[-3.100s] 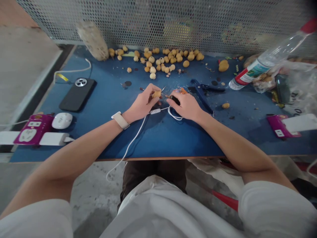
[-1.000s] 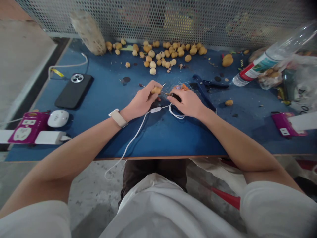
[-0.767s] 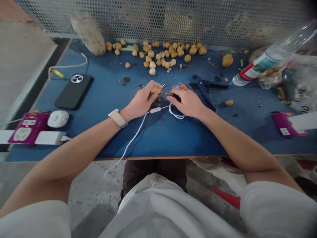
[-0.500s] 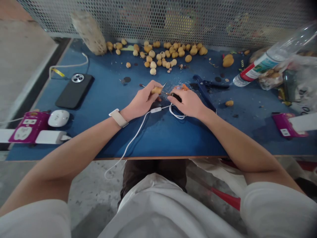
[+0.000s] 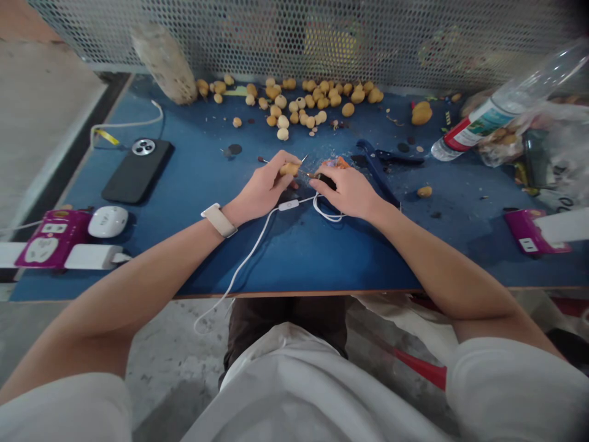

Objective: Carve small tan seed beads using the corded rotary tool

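Head view: left hand [image 5: 263, 187] grips a gourd [image 5: 289, 169] well back from the desk [image 5: 294, 264]'s front edge, right hand [image 5: 352, 191] grips a tool [image 5: 327, 181] aimed at it, tip work apparently under way, the next move judged to require steady holding.

Blk phone [image 5: 137, 175] on L, wht rounded case [image 5: 108, 221] beside purple pwr strip [image 5: 51, 239]; red/teal-labelled clear btl [image 5: 488, 116] on R, nr plastic bag [image 5: 565, 138].

On my feed, I observe a small tan gourd [image 5: 289, 169] pinched in the left hand [image 5: 264, 186]. The right hand [image 5: 352, 191] grips a black-handled tool [image 5: 327, 181], slim shaft directed toward the gourd.
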Available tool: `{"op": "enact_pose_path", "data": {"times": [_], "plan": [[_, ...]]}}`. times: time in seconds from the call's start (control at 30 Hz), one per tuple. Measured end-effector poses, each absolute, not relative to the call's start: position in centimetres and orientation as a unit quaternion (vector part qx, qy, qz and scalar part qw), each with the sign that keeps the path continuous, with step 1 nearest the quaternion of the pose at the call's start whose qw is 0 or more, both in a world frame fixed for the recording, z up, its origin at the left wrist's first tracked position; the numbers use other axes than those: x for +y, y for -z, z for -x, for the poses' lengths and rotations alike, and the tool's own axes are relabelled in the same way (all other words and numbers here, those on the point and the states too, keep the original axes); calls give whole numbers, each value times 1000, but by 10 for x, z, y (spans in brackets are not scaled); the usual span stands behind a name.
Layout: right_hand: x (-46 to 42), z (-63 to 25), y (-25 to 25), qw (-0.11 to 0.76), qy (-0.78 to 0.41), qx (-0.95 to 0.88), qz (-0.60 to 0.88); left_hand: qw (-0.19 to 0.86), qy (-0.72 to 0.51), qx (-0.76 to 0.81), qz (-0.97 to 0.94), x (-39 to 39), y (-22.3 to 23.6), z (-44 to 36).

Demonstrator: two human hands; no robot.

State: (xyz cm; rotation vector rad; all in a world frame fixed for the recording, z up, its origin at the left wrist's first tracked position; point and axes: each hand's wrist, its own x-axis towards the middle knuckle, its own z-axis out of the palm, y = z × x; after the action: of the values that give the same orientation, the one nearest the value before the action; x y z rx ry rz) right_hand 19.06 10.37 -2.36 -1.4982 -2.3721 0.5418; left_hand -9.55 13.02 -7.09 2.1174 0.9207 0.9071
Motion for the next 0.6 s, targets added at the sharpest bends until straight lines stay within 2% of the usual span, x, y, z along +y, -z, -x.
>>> {"op": "enact_pose_path", "data": {"times": [0.6], "plan": [[106,-195,29,154,-189,-822,515,330,-344,345,-809,129,69,98]]}}
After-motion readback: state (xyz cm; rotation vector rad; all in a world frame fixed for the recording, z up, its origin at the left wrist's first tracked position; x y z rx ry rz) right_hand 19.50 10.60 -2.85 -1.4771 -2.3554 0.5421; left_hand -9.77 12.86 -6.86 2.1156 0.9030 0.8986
